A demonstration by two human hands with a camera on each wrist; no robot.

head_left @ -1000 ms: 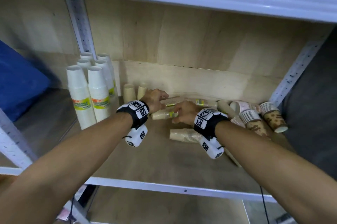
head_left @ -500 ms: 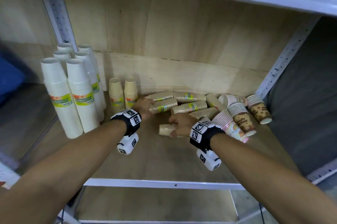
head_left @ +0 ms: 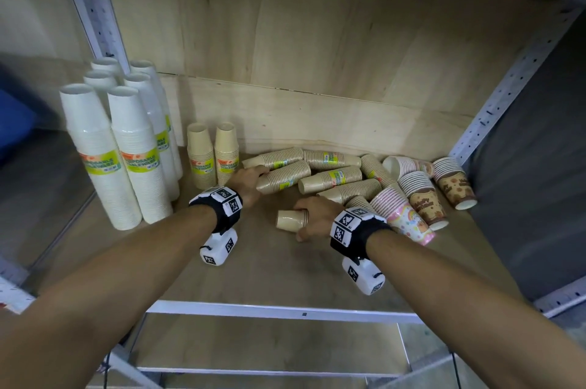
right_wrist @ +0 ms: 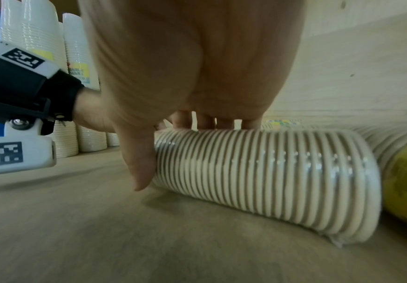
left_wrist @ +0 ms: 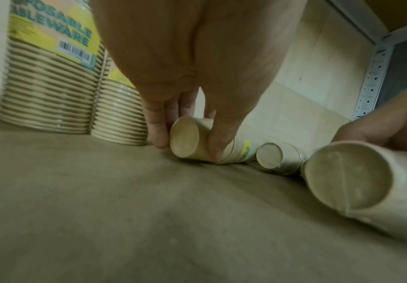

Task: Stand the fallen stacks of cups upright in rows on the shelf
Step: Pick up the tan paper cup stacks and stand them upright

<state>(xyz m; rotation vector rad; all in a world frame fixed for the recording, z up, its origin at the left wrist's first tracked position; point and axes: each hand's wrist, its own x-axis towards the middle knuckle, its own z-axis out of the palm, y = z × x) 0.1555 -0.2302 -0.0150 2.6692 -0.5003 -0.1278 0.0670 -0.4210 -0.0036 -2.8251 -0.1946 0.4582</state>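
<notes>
Head view: both hands are on the wooden shelf (head_left: 241,265) at the centre of the frame. The left hand (head_left: 245,181) grips the narrow base end of a fallen beige stack (head_left: 285,177) lying on its side — in the left wrist view its fingers (left_wrist: 157,134) and thumb curl around that end, tips touching the board. The right hand (head_left: 315,219) is curled over a second fallen beige stack (head_left: 290,219), lower and nearer the shelf's front edge; the right wrist view shows the fingers draped over its ribbed top and the thumb pressed against its left end. More beige stacks (head_left: 333,177) lie fallen in a heap right of centre, with patterned pink and brown stacks (head_left: 421,195) tipped over beyond them at the right. Upright at the left of the frame stand tall white stacks (head_left: 126,154) in rows, and just beside them two short beige stacks (head_left: 213,152) against the back panel.
</notes>
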